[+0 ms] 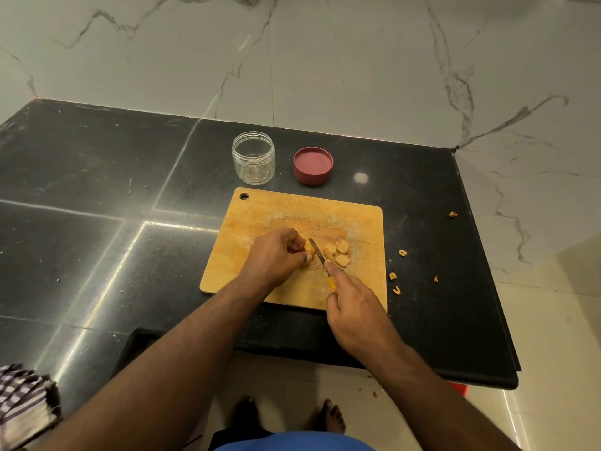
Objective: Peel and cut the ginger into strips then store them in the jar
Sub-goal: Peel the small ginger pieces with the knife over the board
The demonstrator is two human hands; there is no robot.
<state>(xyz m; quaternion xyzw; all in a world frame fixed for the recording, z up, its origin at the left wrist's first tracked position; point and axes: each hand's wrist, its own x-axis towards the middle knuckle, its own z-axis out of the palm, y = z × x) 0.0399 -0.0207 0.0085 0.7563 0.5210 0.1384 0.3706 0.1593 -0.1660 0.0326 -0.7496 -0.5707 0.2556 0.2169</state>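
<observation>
Near the frame's centre, on the cutting board (260, 216), the left hand (276, 255) is pinching a small ginger piece (309, 250); the right hand (354, 307), grip clamped, is holding the knife (317, 252). Ginger looks firm, light, probably slippery when peeled; pinching its ends seems safest. The jar (253, 157) is standing open above.

1. Ginger (308, 249): pale yellow piece, on the board (292, 216) near its centre, mostly hidden.
2. Cut pieces (338, 253): three peeled chunks, clustered on the board, right of the ginger.
3. Knife (317, 252): narrow blade, yellow handle, angled across the board between ginger and chunks.
4. Jar (253, 157): clear, upright, open, empty, just beyond the board's far left corner.
5. Lid (313, 166): red, inverted, beyond the board's far edge.
</observation>
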